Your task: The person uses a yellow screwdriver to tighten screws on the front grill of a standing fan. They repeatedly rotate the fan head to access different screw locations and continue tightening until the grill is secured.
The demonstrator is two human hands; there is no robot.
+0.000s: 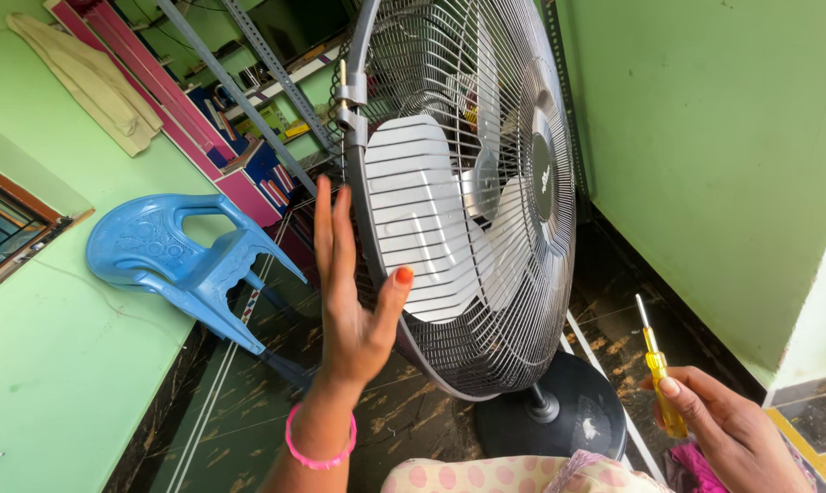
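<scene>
Spreading my left hand [349, 301] flat, fingers open against the fan guard [486, 274] rim, I steady the pedestal fan; my right hand [728, 429] grips the yellow screwdriver [659, 370], tip up, clear of the grille. Brace firmly near the clip [347, 105].

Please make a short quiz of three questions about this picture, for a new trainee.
1. True or false: the right hand holds a yellow-handled screwdriver.
2. Which part of the fan does the left hand reach toward?
A. the round base
B. the wire guard
C. the pole
3. Fill in: a blue plastic ____ stands beside the green wall.

Key:
1. True.
2. B: the open left hand is at the rim of the wire guard, fingers spread.
3. Chair.
</scene>
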